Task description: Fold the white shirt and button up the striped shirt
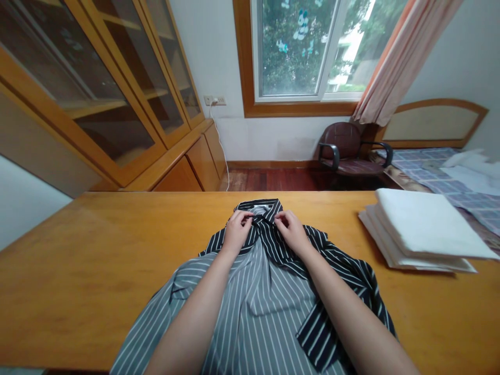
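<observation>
A wide orange-brown wooden table (78,271) bears a grey and black white-striped shirt (250,307), spread flat at its near middle, beside a stack of folded white cloths (422,229). At the black collar (269,207), the left hand (236,233) and right hand (291,233) each pinch fabric, apparently at the top button

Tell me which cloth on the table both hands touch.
The grey and black striped shirt, held at its collar by the left hand and right hand; the white folded stack lies apart.
</observation>
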`<state>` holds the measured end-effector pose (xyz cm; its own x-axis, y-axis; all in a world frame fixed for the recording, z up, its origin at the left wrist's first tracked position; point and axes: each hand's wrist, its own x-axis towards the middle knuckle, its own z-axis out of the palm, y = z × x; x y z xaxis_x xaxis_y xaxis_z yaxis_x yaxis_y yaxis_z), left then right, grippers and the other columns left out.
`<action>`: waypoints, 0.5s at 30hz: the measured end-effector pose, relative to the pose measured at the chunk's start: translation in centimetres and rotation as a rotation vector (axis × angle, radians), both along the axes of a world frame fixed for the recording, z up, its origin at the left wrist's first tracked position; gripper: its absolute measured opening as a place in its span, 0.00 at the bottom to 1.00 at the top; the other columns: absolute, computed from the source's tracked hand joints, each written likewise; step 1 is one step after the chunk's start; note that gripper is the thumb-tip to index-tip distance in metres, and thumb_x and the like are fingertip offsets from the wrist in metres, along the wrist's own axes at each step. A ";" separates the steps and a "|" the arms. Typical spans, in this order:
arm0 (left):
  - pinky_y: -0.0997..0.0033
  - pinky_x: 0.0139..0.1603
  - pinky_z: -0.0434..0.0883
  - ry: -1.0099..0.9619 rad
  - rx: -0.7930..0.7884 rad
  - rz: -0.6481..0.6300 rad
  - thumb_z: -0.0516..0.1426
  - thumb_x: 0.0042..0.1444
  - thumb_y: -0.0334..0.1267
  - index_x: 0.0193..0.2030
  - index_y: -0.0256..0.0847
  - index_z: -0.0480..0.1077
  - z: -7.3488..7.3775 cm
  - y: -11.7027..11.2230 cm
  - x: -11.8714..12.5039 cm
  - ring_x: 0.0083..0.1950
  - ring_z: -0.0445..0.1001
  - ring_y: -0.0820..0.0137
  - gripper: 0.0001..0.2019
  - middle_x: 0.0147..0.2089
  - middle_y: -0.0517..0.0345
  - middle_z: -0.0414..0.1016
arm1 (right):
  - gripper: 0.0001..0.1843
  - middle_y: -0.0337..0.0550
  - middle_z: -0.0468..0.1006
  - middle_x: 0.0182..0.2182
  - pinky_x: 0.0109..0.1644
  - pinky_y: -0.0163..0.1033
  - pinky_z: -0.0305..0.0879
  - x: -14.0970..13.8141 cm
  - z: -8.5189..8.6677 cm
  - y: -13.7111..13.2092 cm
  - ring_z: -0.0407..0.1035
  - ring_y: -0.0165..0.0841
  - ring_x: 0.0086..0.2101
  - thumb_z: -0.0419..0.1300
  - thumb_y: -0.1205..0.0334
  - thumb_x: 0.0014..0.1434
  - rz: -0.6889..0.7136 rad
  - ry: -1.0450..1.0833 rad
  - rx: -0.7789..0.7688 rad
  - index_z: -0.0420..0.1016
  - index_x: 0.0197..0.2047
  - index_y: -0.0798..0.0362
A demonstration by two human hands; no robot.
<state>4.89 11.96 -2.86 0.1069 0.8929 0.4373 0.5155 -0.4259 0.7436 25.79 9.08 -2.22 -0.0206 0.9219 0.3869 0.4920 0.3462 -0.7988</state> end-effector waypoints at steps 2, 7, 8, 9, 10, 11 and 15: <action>0.71 0.43 0.73 0.020 -0.004 0.029 0.55 0.60 0.30 0.40 0.42 0.74 0.4 0.4 -0.3 0.41 0.75 0.69 0.07 0.41 0.57 0.75 | 0.05 0.41 0.73 0.35 0.45 0.40 0.66 1.0 0.8 -0.1 0.69 0.35 0.38 0.56 0.64 0.64 0.085 -0.120 -0.012 0.73 0.37 0.51; 0.70 0.41 0.73 0.099 -0.050 0.083 0.57 0.57 0.29 0.37 0.41 0.74 1.9 2.4 -0.2 0.34 0.76 0.71 0.06 0.40 0.57 0.76 | 0.07 0.46 0.75 0.45 0.55 0.46 0.65 3.1 2.1 -0.7 0.68 0.38 0.48 0.59 0.61 0.64 0.217 -0.467 0.018 0.77 0.43 0.50; 0.70 0.41 0.73 0.109 -0.052 0.086 0.57 0.57 0.29 0.37 0.41 0.74 2.1 2.9 -0.1 0.33 0.76 0.72 0.05 0.40 0.57 0.76 | 0.10 0.47 0.75 0.49 0.57 0.47 0.64 3.2 2.0 -0.9 0.67 0.40 0.50 0.59 0.59 0.64 0.222 -0.529 0.030 0.77 0.47 0.49; 0.70 0.41 0.73 0.111 -0.050 0.086 0.57 0.57 0.29 0.37 0.40 0.74 2.4 3.4 0.1 0.33 0.76 0.72 0.05 0.40 0.57 0.76 | 0.13 0.48 0.73 0.53 0.58 0.49 0.63 3.3 1.8 -1.0 0.66 0.41 0.53 0.60 0.56 0.64 0.218 -0.589 0.039 0.77 0.50 0.48; 0.70 0.42 0.74 0.107 -0.042 0.080 0.57 0.57 0.28 0.37 0.40 0.74 2.5 3.9 0.4 0.33 0.76 0.71 0.05 0.40 0.57 0.76 | 0.15 0.48 0.71 0.56 0.60 0.51 0.63 3.3 1.6 -1.2 0.64 0.43 0.55 0.60 0.54 0.63 0.206 -0.645 0.045 0.76 0.52 0.47; 0.69 0.44 0.74 0.100 -0.027 0.068 0.56 0.58 0.28 0.38 0.40 0.74 2.6 4.2 0.6 0.35 0.77 0.71 0.06 0.40 0.57 0.76 | 0.18 0.49 0.69 0.59 0.61 0.52 0.61 3.2 1.3 -1.3 0.62 0.44 0.57 0.61 0.52 0.63 0.189 -0.698 0.045 0.75 0.54 0.47; 0.67 0.52 0.73 0.136 0.046 -0.024 0.53 0.59 0.27 0.47 0.41 0.73 2.8 4.2 0.7 0.46 0.77 0.70 0.13 0.58 0.51 0.70 | 0.23 0.51 0.66 0.62 0.64 0.56 0.57 3.4 0.4 -1.3 0.58 0.48 0.60 0.61 0.51 0.62 0.096 -0.839 0.016 0.74 0.58 0.49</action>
